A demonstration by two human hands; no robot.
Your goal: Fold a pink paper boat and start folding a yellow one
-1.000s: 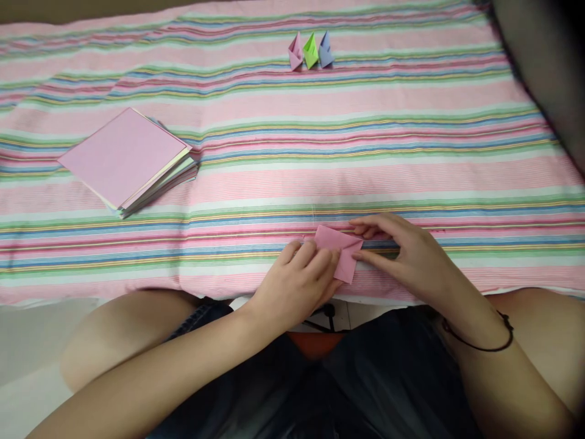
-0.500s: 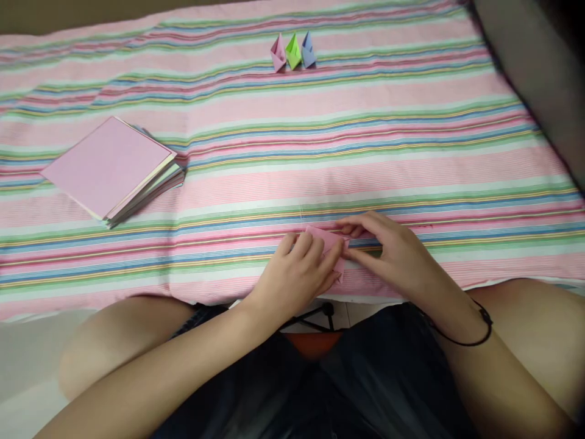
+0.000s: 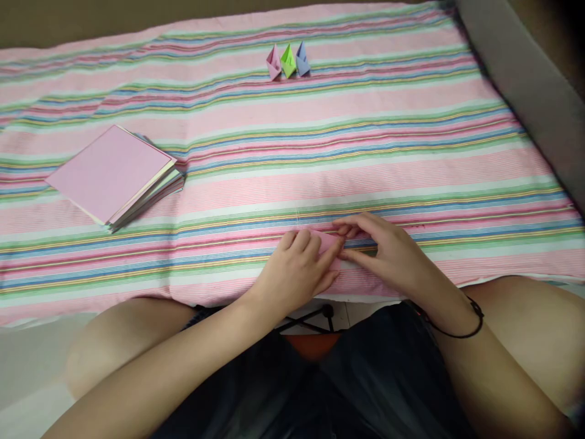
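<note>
A small folded piece of pink origami paper (image 3: 325, 240) lies near the front edge of the striped cloth, mostly covered by my fingers. My left hand (image 3: 295, 265) is over it from the left with bent fingers, holding it down, the index finger stretched to its right corner. At that same corner the thumb and bent fingers of my right hand (image 3: 377, 242) close in on the paper's edge. Exactly how the paper is folded there is hidden by the fingertips.
A stack of square origami paper (image 3: 112, 174), pink on top, lies at left. Toward the back stand three small folded paper figures: pink (image 3: 273, 63), green (image 3: 288, 62) and blue (image 3: 302, 60). A grey surface (image 3: 525, 91) borders the striped cloth (image 3: 237, 183) on the right.
The view has shifted slightly, so the stack and figures sit a little lower. Both hands stay at the pink paper; my left index finger covers more of its right corner.
</note>
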